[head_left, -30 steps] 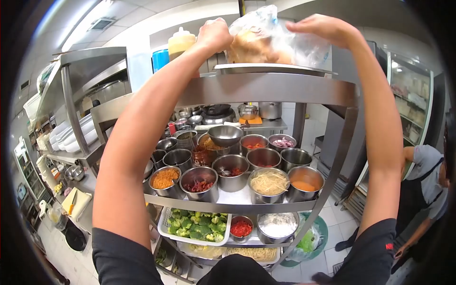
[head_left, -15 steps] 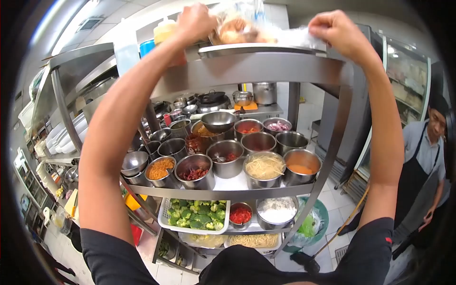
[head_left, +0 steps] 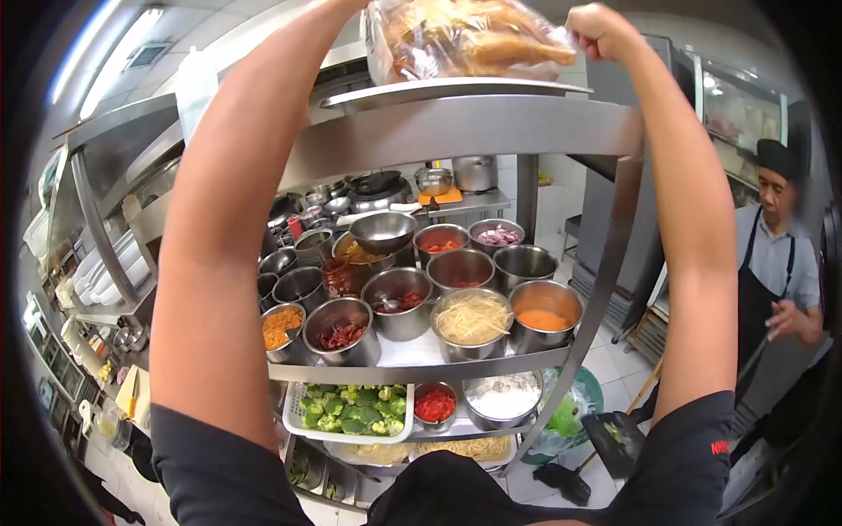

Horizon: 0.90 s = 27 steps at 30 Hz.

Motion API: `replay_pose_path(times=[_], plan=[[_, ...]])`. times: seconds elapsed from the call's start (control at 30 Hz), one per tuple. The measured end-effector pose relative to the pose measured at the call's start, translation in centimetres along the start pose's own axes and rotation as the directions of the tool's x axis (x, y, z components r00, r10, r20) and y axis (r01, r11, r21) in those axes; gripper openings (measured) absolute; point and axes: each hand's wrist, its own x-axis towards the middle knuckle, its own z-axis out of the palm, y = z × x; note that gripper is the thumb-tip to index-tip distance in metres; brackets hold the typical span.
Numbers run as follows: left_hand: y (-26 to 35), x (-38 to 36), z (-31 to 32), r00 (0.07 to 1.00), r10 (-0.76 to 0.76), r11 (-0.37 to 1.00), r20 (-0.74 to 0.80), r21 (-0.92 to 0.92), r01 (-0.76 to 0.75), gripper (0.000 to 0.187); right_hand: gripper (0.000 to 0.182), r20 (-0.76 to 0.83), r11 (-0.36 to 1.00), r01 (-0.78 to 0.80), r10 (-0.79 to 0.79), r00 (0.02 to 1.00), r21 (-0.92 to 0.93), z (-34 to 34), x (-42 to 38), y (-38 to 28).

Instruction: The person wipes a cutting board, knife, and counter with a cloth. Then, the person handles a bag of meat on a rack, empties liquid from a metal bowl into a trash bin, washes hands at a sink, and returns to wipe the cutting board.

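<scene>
Both my arms reach up to the top of a steel rack. A clear plastic bag of brown fried food rests on a metal tray on the top shelf. My right hand is a fist closed on the bag's right edge. My left forearm rises to the bag's left side, and its hand is cut off by the top of the frame.
Lower shelves hold several steel pots, among them noodles and orange sauce, plus a white basket of broccoli. A co-worker in a black apron stands at the right holding a dustpan. A green bin stands on the floor.
The bag has come nearer and sits fuller on the tray. My right hand has closed into a fist on its edge; my left hand has left the frame. The co-worker has straightened up.
</scene>
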Motion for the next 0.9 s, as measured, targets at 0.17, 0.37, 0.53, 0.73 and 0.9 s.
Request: replay_pose_path(times=[0.17, 0.37, 0.53, 0.73, 0.9], plan=[[-1.4, -1.1, 5.1, 0.960, 0.021, 0.988, 0.278, 0.142, -0.062, 0.014, 0.014, 0.096, 0.954, 0.002, 0.027, 0.995, -0.299, 2.2, -7.5, 0.4], [1.0, -2.5, -0.7, 0.689, -0.107, 0.982, 0.717, -0.033, 0.187, 0.019, 0.014, 0.140, 0.940, 0.082, -0.037, 0.990, -0.331, 2.6, -8.5, 0.9], [2.3, -3.3, -3.2, 0.776, -0.110, 0.972, 0.621, -0.098, 0.216, 0.020, 0.010, 0.152, 0.940, 0.117, -0.071, 0.986, -0.319, 1.4, -8.7, 0.7], [1.9, -2.5, -3.5, 0.812, -0.100, 0.820, 0.575, -0.415, 0.394, 0.026, 0.013, 0.198, 0.911, 0.244, -0.185, 0.963, -0.333, 0.1, -10.9, -1.0], [2.5, -1.4, -9.3, 0.827, -0.224, 0.679, 0.515, -0.527, 0.512, 0.020, 0.044, 0.148, 0.794, 0.413, -0.389, 0.909, -0.445, -1.6, -14.8, -2.4]])
